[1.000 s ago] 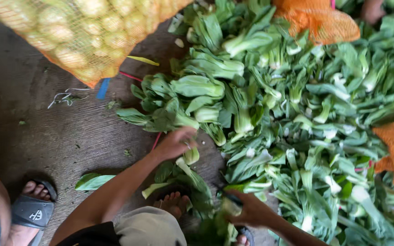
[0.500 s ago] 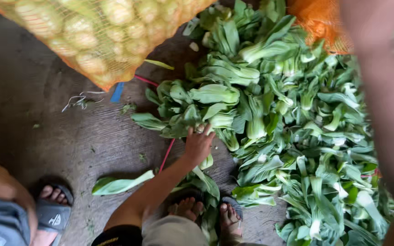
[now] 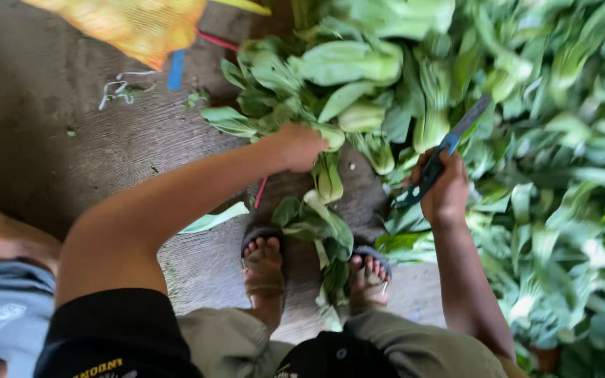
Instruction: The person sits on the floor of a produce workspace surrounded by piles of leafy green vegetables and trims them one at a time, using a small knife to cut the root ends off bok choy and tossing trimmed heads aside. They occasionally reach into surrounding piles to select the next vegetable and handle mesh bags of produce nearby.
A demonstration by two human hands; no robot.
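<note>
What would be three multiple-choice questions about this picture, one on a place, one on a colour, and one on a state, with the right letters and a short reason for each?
1. Where does the orange mesh sack lie?
A. at the upper left, on the floor
B. between the feet
C. at the lower right

2. What colour is the handle of the knife?
A. red
B. blue and dark
C. white

3. What is the state of the right hand?
A. open and flat
B. resting on the knee
C. shut on the knife

Answers:
1 A: the sack sits at the top left corner, apart from the pile of greens.
2 B: a blue part shows on the dark handle above the fist.
3 C: the fingers wrap the handle, while the left hand touches a green stalk.
</note>
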